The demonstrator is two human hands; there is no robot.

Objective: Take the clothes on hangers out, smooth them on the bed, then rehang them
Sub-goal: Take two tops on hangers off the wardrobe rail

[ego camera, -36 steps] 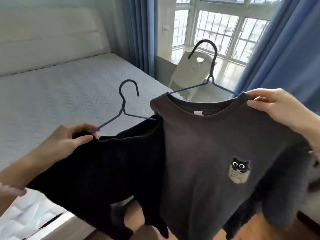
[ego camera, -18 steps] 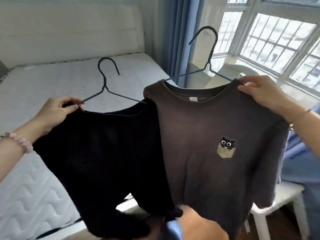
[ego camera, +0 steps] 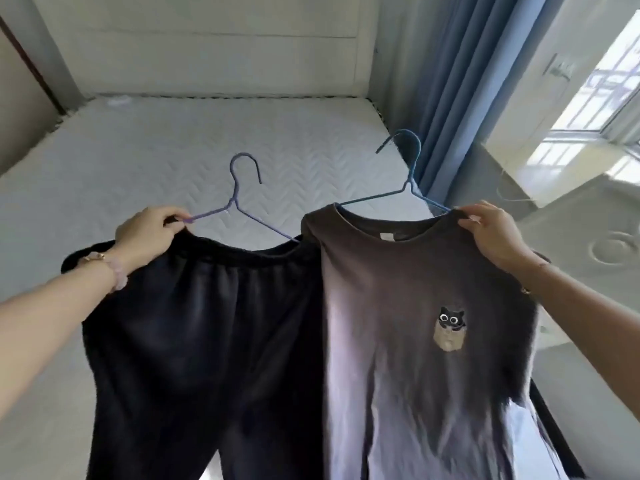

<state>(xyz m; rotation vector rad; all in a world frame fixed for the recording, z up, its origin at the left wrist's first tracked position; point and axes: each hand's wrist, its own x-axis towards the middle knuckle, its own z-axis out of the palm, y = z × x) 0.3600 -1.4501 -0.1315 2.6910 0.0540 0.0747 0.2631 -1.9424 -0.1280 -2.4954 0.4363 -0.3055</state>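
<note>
I hold two hung garments side by side in the air over the white quilted bed (ego camera: 173, 161). My left hand (ego camera: 147, 233) grips the left end of a purple wire hanger (ego camera: 239, 202) that carries black trousers (ego camera: 201, 334) by their elastic waistband. My right hand (ego camera: 491, 233) pinches the right shoulder of a brown T-shirt (ego camera: 408, 289) with a small cat print on the chest. That shirt hangs on a teal wire hanger (ego camera: 408, 174). The garments' inner edges touch and their lower ends run out of view.
A white padded headboard (ego camera: 214, 46) closes the far side of the bed. Blue curtains (ego camera: 460, 91) hang to the right of the mattress, with a bright window (ego camera: 602, 95) beyond. A white plastic chair (ego camera: 595, 244) stands at the right behind my right arm.
My view has swung left from the window to face the bed squarely. Both garments now hang over the mattress, still held in the same grips.
</note>
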